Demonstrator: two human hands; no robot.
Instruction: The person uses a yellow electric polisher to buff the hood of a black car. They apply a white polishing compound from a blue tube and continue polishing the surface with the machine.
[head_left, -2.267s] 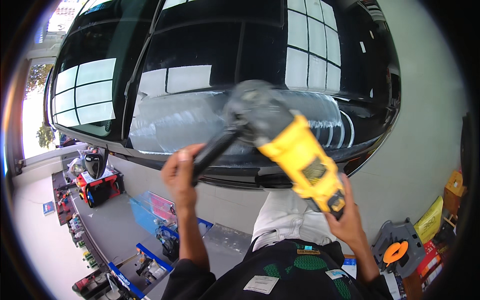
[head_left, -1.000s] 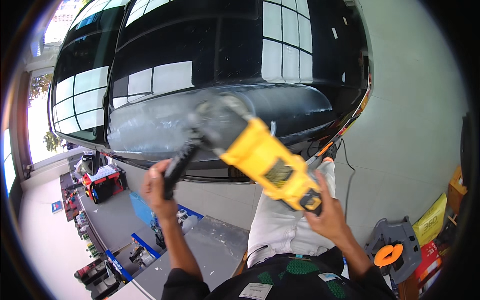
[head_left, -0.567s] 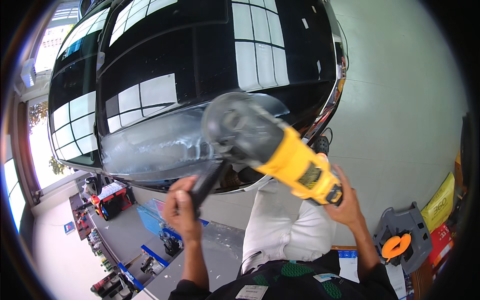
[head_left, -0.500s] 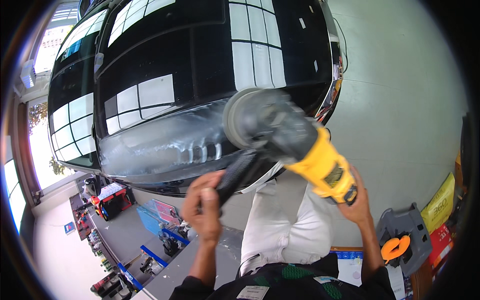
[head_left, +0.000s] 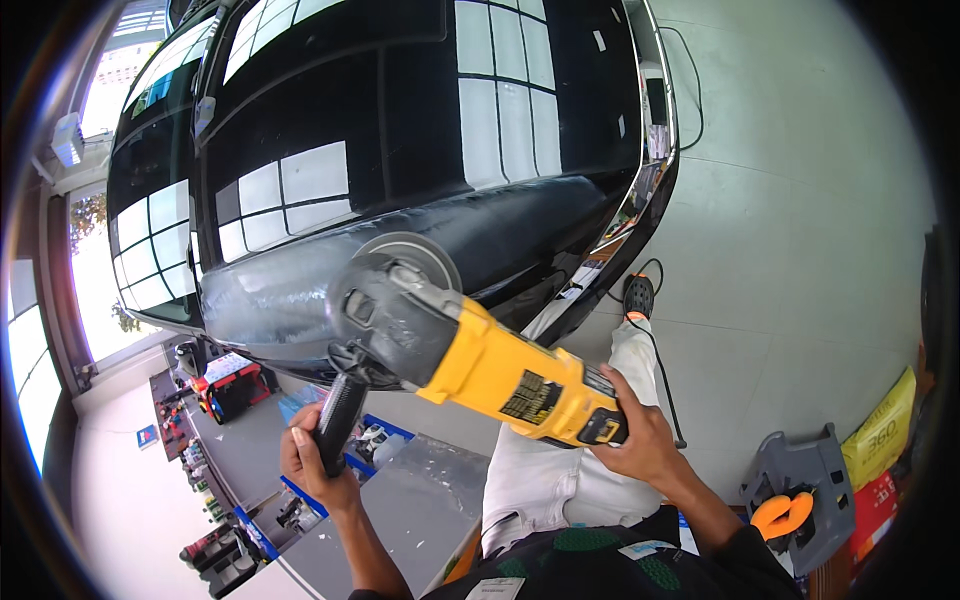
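Observation:
A yellow and black power polisher (head_left: 505,380) is in both my hands, above the near edge of a glossy black car (head_left: 420,120). My left hand (head_left: 318,468) is closed round its black side handle (head_left: 342,415). At the rear end of the yellow body, my right hand (head_left: 643,432) wraps the grip. The round grey pad (head_left: 425,255) shows only in part behind the black head; I cannot tell whether it touches the paint. A hazy, whitish smear covers the curved panel (head_left: 265,295) under and left of the head.
A grey work cart (head_left: 420,520) stands at lower left, near a red and black toolbox (head_left: 230,390). A dark cord (head_left: 668,385) runs along the floor by my shoe (head_left: 638,297). At right are a grey plastic stool (head_left: 800,465), an orange item (head_left: 783,515) and a yellow bag (head_left: 880,430).
The polisher has moved left along the panel, with both hands moving left too. Its white streaks look more evenly spread. One of my feet now shows beside the car's front corner.

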